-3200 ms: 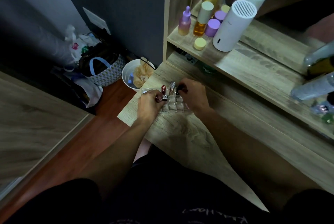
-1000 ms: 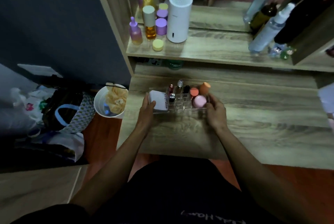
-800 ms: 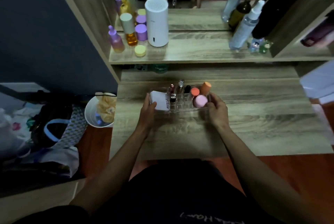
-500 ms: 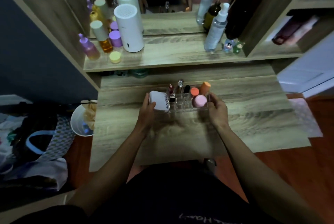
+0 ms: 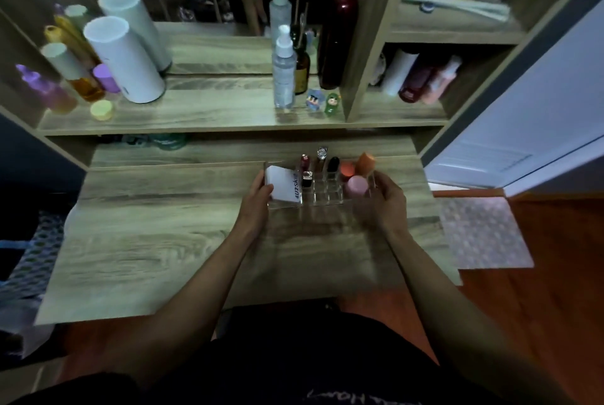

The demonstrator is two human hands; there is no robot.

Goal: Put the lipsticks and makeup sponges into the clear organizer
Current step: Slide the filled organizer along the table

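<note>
The clear organizer (image 5: pixel 323 197) rests on the wooden desk, held at both ends. My left hand (image 5: pixel 256 205) grips its left end beside a white box (image 5: pixel 281 187) standing in it. My right hand (image 5: pixel 389 202) grips its right end. Several lipsticks stand upright in the small cells: a red one (image 5: pixel 304 162), a clear-capped one (image 5: pixel 321 157), a black one (image 5: pixel 333 165) and a short one (image 5: pixel 307 178). Three makeup sponges sit in the right compartment: pink (image 5: pixel 357 185), coral (image 5: pixel 347 170) and orange (image 5: pixel 365 163).
A raised shelf (image 5: pixel 202 113) behind the desk carries a white cylinder (image 5: pixel 125 61), purple and amber bottles (image 5: pixel 81 84), a spray bottle (image 5: pixel 283 71) and small figurines (image 5: pixel 331 103). A mirror stands behind it. A patterned mat (image 5: pixel 480 231) lies on the floor at right.
Both hands stay on the organizer's ends. The view has swung rightward, so the shelf's right side and the floor mat now show, and the bowl at left is gone from view.
</note>
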